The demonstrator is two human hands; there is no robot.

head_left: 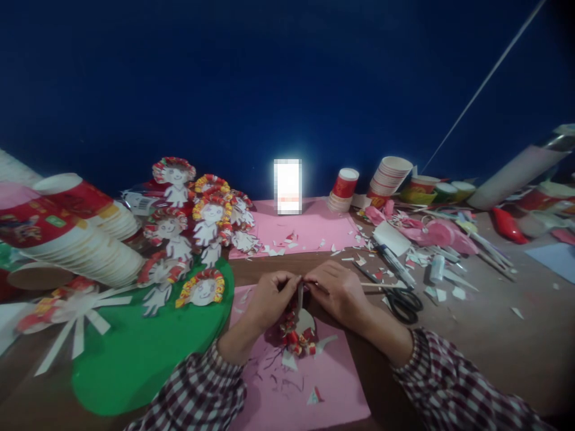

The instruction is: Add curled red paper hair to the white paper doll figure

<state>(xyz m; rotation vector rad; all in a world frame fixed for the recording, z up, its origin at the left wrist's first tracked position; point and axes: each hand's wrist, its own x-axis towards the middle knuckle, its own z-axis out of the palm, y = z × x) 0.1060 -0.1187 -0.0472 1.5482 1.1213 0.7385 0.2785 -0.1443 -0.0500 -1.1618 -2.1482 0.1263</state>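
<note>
My left hand [276, 296] is closed, thumb and fingertips pinching a narrow white strip of a cut paper cup [305, 323]. The cup has a round pale base with curled red-and-gold strips around its lower side, and it hangs just above a pink sheet [327, 383]. My right hand [336, 293] is closed too, its fingertips meeting the left ones at that strip. A thin wooden stick [380, 285] comes out from the right hand, in line with its fingers. The fingers hide where strip and stick meet.
Black-handled scissors [404, 304] and a marker [395, 266] lie right among paper scraps. Left, a green sheet [153, 359] bears paper figures [209, 218] with curled hair, beside a splayed cut cup [85, 305]. Stacked paper cups [85, 239] lean at far left; more cups [390, 179] stand behind.
</note>
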